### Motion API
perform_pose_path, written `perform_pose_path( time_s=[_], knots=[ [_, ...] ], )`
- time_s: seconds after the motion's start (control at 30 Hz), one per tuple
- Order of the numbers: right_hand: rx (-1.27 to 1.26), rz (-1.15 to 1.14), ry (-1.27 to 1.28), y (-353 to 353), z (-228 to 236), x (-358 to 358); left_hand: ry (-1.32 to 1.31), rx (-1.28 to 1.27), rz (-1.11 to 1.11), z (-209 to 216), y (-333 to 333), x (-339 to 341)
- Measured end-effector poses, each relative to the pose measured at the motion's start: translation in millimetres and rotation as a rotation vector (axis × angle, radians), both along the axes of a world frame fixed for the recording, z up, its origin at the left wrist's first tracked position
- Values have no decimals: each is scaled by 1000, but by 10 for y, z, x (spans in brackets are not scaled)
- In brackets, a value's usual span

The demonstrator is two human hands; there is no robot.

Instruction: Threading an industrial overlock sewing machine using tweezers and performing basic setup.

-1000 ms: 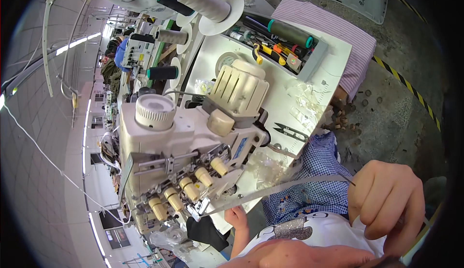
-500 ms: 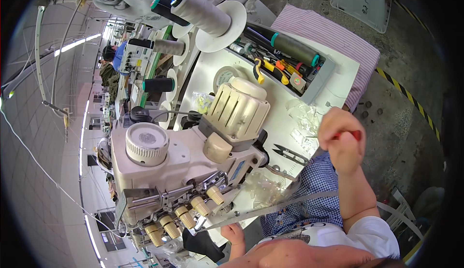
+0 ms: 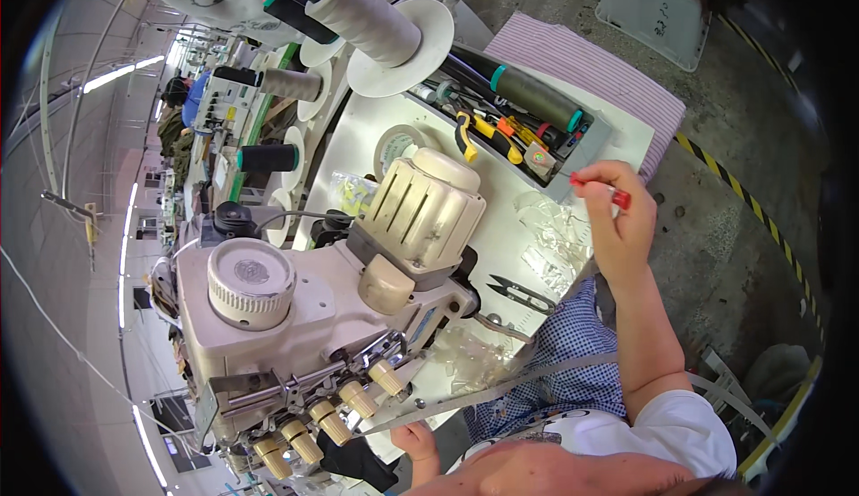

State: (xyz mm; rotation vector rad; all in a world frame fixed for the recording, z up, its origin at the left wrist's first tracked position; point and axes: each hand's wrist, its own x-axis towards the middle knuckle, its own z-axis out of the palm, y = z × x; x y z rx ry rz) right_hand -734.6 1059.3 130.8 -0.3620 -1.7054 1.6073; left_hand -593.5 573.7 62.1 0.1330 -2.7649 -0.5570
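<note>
My right hand (image 3: pixel 619 223) is raised at the right edge of the sewing table, closed around a small red-handled tool (image 3: pixel 619 197). Its working end is too small to make out, though it points toward the tool tray. Beside the sewing machine (image 3: pixel 313 299), low in the view, my left hand (image 3: pixel 413 440) is curled next to a black cloth (image 3: pixel 358 462). Whatever its fingers may hold is hidden. A grey strip (image 3: pixel 501 392) runs from the machine across my lap. Black thread snips (image 3: pixel 521 294) lie on the table below my right hand.
A grey tray (image 3: pixel 586 152) holds yellow-handled pliers (image 3: pixel 467 136), other tools and a dark thread cone (image 3: pixel 537 95). Clear plastic bags (image 3: pixel 557 237) lie near the table edge. Thread cones (image 3: pixel 371 26) stand behind the machine. Striped fabric (image 3: pixel 626 93) is beyond the tray.
My right hand has moved up toward the tool tray, turning so more of the red-handled tool shows. My left hand stays beside the black cloth. The whole view has shifted slightly.
</note>
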Motion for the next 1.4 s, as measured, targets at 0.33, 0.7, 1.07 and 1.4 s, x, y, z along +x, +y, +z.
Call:
perform_pose_path(
  time_s=[0.33,0.7,1.07,1.4],
  knots=[
    [408,-13,-160,-43,-128,-188,33,-35,-103,170,235,-73],
    [183,-39,-107,86,-180,-173,126,64,20,42,205,-39],
    [203,-145,-82,299,-114,-10,4,-6,-42,120,114,-35],
    [61,48,-174,236,-133,-215,15,-111,-74,139,166,-35]
  ],
)
